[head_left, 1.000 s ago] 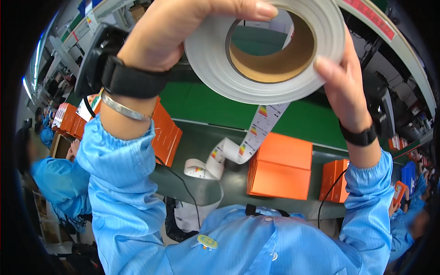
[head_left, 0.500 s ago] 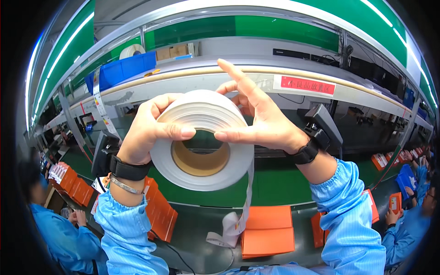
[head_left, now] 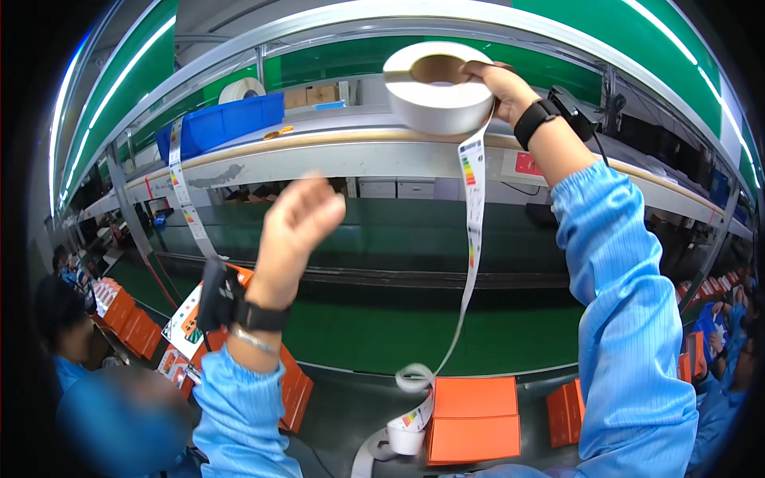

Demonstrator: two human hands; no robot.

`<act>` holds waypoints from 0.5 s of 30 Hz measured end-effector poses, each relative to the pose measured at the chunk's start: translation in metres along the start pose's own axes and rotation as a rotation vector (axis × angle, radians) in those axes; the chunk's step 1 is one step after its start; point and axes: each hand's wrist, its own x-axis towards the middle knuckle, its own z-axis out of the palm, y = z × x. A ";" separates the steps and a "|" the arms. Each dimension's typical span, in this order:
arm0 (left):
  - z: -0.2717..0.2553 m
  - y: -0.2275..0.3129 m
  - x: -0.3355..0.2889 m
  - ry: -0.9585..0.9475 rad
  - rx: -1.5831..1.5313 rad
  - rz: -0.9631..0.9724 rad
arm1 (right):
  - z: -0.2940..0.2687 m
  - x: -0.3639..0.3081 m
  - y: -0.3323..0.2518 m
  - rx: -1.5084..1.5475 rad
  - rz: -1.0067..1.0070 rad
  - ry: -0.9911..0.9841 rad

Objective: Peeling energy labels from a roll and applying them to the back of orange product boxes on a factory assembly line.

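My right hand (head_left: 504, 86) grips the large white label roll (head_left: 446, 111) by its right side, fingers at the brown cardboard core. The roll is lifted to the height of the shelf. From it a label strip (head_left: 473, 207) printed with coloured bars hangs down, curling beside the stacked orange boxes (head_left: 476, 421) on the bench. Apart from the roll, my left hand (head_left: 296, 227) is raised over the green bench, its fingers curled in and slightly blurred. Nothing shows in it.
A blue bin (head_left: 227, 121) on the shelf (head_left: 335, 158) has another roll (head_left: 241, 90) behind it; a second label strip (head_left: 185, 195) hangs down at the left. More orange boxes (head_left: 295, 390) stand near my left forearm and others (head_left: 564, 414) at the right. Co-workers sit on both sides.
The roll has gone from between both hands up and to the right, now in my right hand alone. My left hand has let go and come down; more strip hangs loose.
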 end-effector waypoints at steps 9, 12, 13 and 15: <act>0.003 -0.103 -0.091 -0.397 -0.139 -0.558 | -0.067 0.081 0.023 -0.408 -0.034 0.222; 0.006 -0.125 -0.098 -0.536 0.016 -0.481 | -0.062 0.049 0.010 -0.554 -0.290 0.408; 0.016 -0.122 -0.089 -0.638 0.064 -0.421 | -0.101 0.049 0.009 -0.545 -0.462 0.374; 0.015 -0.143 -0.097 -0.707 0.108 -0.334 | -0.011 -0.065 -0.004 -0.843 -1.182 0.214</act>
